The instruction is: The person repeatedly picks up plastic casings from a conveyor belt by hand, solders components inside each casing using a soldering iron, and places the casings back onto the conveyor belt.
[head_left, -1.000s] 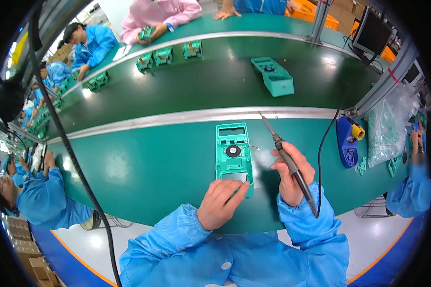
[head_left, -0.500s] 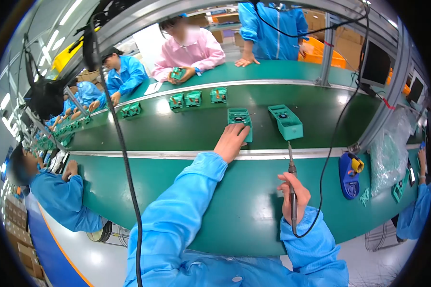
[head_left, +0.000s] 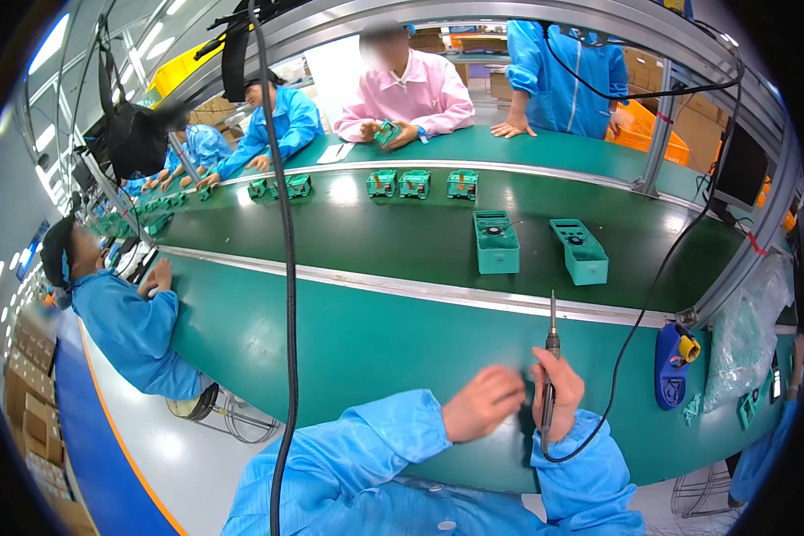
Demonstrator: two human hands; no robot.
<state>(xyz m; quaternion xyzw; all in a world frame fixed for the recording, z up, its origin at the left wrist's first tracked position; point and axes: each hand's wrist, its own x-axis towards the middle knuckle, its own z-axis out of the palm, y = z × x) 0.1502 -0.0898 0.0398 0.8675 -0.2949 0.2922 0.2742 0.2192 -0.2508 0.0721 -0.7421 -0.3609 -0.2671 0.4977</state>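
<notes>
My right hand is closed around a soldering iron, its tip pointing up and away toward the belt. A black cord runs from the iron's lower end and loops up to the right. Close beside it, over the green bench, my left hand is smeared by motion, so its fingers cannot be made out. Beyond both hands, two green plastic housings, a left housing and a right housing, lie on the dark belt. Each has a round black part inside. Neither hand touches them.
A blue soldering iron stand is at the right, near a clear plastic bag. Several green assemblies line the belt. A metal rail edges the bench. A black cable hangs at left. Co-workers are opposite and left.
My left hand has left the left housing and come back toward my right hand. The iron stays in my right hand. The whole view has shifted, moving the housings right and down.
</notes>
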